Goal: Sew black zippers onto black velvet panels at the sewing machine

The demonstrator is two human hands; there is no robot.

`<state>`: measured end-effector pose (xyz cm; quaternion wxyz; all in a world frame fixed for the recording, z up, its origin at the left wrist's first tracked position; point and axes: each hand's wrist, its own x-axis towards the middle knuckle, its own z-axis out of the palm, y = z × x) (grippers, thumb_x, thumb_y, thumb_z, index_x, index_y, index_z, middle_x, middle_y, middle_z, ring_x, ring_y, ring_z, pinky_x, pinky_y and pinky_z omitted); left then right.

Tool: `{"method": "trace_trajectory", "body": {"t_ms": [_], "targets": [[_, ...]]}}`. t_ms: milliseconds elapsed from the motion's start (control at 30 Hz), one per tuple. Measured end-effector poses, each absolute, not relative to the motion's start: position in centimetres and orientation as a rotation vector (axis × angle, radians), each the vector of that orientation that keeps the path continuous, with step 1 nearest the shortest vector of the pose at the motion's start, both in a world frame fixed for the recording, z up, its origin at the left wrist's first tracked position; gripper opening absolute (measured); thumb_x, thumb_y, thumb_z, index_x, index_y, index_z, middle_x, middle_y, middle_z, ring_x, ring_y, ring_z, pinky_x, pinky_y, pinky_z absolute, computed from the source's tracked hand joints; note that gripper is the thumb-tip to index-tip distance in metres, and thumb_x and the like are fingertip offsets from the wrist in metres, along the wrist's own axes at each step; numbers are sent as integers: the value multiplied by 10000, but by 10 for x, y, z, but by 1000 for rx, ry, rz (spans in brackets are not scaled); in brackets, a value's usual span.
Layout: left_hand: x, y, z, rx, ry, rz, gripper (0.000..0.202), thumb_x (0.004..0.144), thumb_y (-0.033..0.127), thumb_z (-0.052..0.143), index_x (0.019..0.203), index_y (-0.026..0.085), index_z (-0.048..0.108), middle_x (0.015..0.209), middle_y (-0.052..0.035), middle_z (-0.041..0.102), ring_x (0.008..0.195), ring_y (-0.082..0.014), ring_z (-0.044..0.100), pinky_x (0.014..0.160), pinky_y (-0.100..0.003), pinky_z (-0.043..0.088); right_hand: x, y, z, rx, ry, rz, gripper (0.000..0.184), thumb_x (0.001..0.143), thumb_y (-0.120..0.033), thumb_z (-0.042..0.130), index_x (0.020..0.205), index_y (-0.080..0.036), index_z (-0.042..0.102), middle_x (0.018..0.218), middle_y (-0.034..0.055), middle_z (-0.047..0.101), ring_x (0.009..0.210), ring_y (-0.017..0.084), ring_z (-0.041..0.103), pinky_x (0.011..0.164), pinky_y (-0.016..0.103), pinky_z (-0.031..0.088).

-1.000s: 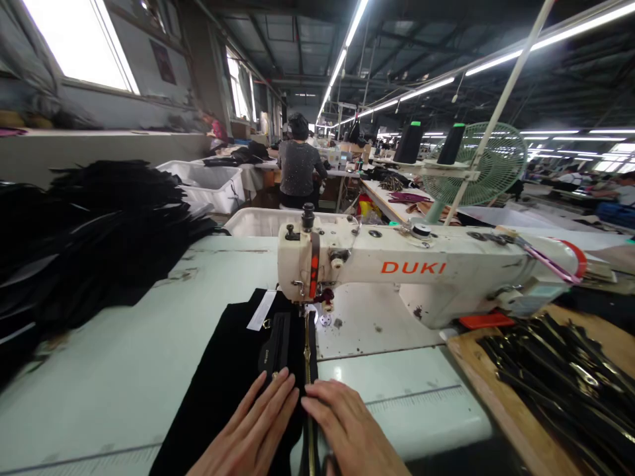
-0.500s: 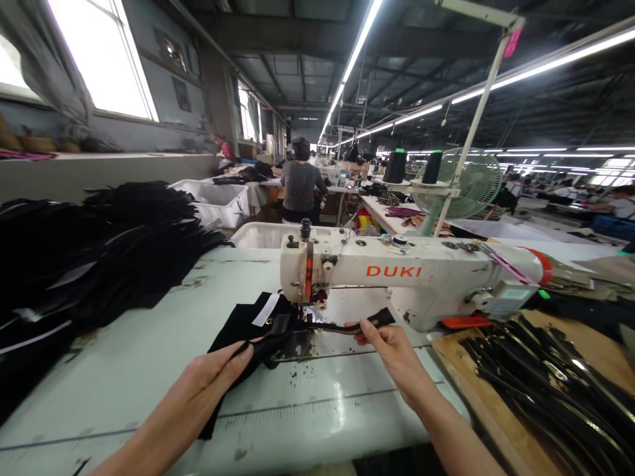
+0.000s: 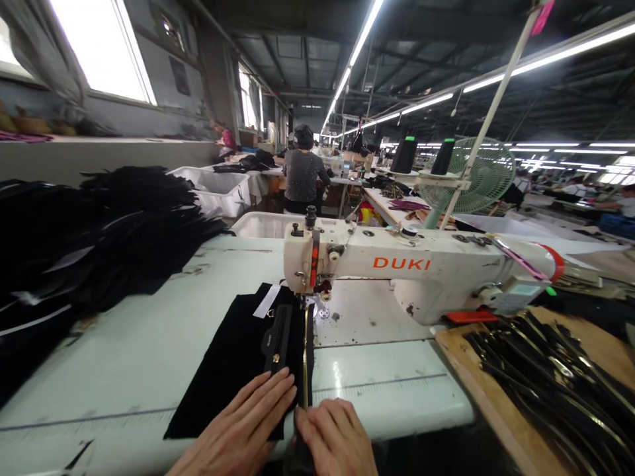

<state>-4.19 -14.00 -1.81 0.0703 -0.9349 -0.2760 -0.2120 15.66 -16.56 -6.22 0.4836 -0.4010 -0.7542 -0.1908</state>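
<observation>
A black fabric piece [image 3: 233, 360] with a white label lies flat on the pale green table [image 3: 124, 370], running under the needle of the white DUKI sewing machine [image 3: 397, 271]. A black zipper with gold teeth [image 3: 307, 354] lies along the fabric's right edge, straight towards me. My left hand [image 3: 248, 423] presses flat on the fabric's near end, fingers spread. Beside it, my right hand [image 3: 335, 436] pinches the zipper's near end at the table's front edge.
A big heap of black fabric pieces [image 3: 89, 238] fills the table's left. A wooden board with several black zippers [image 3: 550, 377] sits at right. White bins [image 3: 218, 188], a green fan [image 3: 476, 175], thread cones and a seated person [image 3: 303, 175] are behind.
Half a second ago both hands held the fabric and zipper lifted near the needle. Now the piece lies flat and straight, and both hands are back at its near end.
</observation>
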Motion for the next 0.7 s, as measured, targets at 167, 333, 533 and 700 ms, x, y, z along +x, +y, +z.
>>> {"method": "trace_trajectory", "body": {"t_ms": [167,333,533,700], "targets": [[-40,-141,-12,-2808,-787,-640,817,834,4,385,1591,186,138,1444,-38,546,1292,-181,547,1092,-297,416,167,-176,-53,-993,-1986,-454,283,981,-57,401,1064,-158,653,764,43,697,665,189,644,654,317,501],[-39,-144,-15,-2825,-803,-620,840,817,-17,372,1593,189,125,1466,-54,517,1285,-198,555,1075,-307,438,160,-180,-75,-1058,-2020,-444,302,965,-53,436,1129,-187,651,765,49,686,671,204,655,658,324,525],[-39,-147,-22,-2794,-775,-543,819,781,-29,388,1566,158,247,1478,-73,505,1293,-218,547,1052,-315,464,151,-182,-73,-1083,-1870,-485,318,982,-41,409,998,-184,693,700,39,651,644,185,635,670,310,532],[-45,-144,-15,-2875,-818,-529,633,912,165,528,1522,189,365,1480,-68,503,1268,-249,571,1042,-344,486,154,-182,-79,-1053,-1978,-462,285,958,-28,454,991,-209,672,698,22,651,621,186,641,639,306,532]]}}
